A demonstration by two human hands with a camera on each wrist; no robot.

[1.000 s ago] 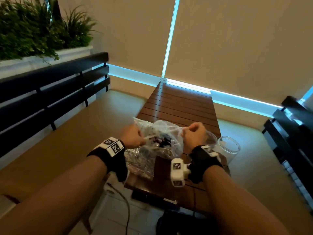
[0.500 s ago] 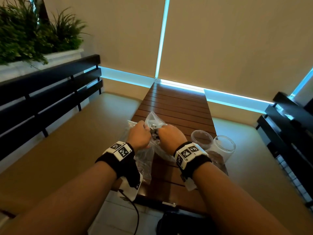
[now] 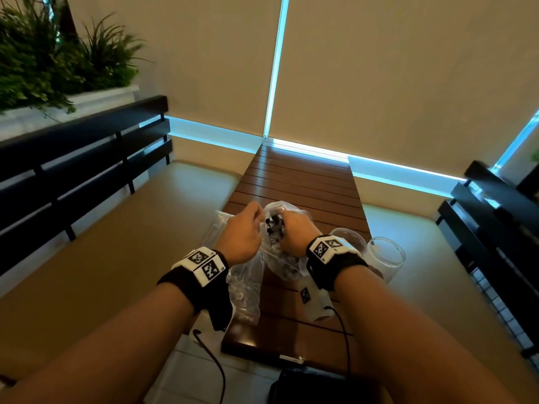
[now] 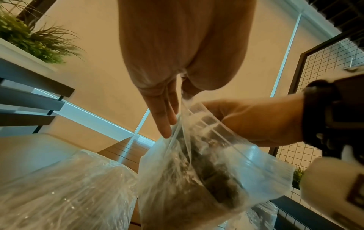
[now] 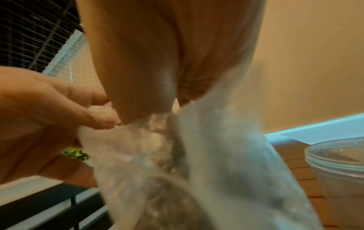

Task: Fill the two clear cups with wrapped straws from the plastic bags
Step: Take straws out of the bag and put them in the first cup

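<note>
The far half of the bench [image 3: 297, 182] lies bare, open to a reach from above. The near half is crowded: a bag [image 3: 277, 228] held up between both hands sits in the middle, a second bag [image 3: 243, 287] lies flat along the left edge, and two cups [image 3: 385, 258] stand touching each other at the right edge, just beside the right wrist. Between the flat bag and the cups runs a narrow strip of bare slats. A dark railing [image 3: 87, 158] bounds the left side.
</note>
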